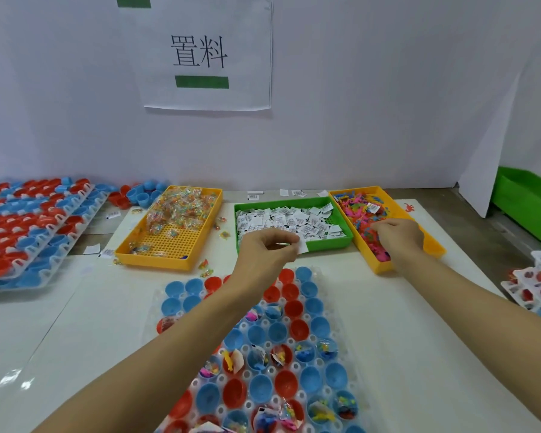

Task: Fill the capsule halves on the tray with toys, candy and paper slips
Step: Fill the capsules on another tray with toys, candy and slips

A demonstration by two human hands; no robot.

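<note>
A clear tray of red and blue capsule halves lies in front of me; some near halves hold toys, candy and slips. My left hand pinches a white paper slip at the front rim of the green bin of slips. My right hand reaches into the right orange bin of small colourful toys, fingers curled down among them; what it holds is hidden. The left orange bin holds wrapped candy.
Stacked trays of red and blue capsule halves sit at far left, loose halves behind them. More filled trays lie at the right edge. A green crate stands at back right. A white wall with a paper sign closes the back.
</note>
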